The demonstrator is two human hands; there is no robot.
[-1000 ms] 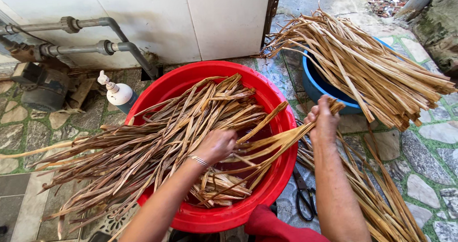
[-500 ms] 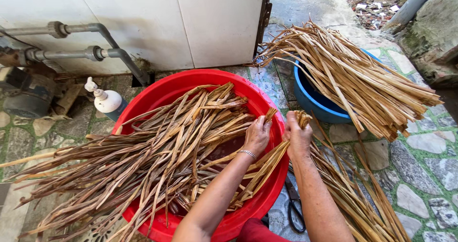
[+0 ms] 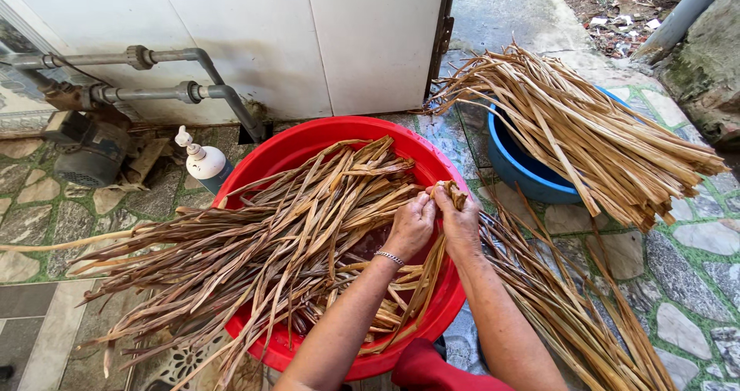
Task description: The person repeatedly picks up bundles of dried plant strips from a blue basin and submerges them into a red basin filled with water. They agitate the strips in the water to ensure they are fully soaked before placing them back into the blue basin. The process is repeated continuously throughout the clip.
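Note:
A red plastic basin [image 3: 308,140] holds a heap of long dried brown leaf strips [image 3: 254,244] that spill over its left rim. My left hand [image 3: 411,225], with a thin bracelet on the wrist, and my right hand [image 3: 460,220] meet over the basin's right side. Both grip the same bundle of strips [image 3: 451,193] near its upper end, with the rest of the bundle hanging down into the basin. A blue basin [image 3: 512,167] to the right carries another pile of dried strips [image 3: 586,136] across its top.
More strips [image 3: 570,314] lie on the stone paving at the right. A white pump bottle [image 3: 202,160] stands left of the red basin, near grey pipes [image 3: 154,94] and a motor pump [image 3: 85,152]. A white door [image 3: 370,36] is behind.
My left hand has moved right out of the heap and joined my right hand, which came back toward the basin. Both now hold one bundle together.

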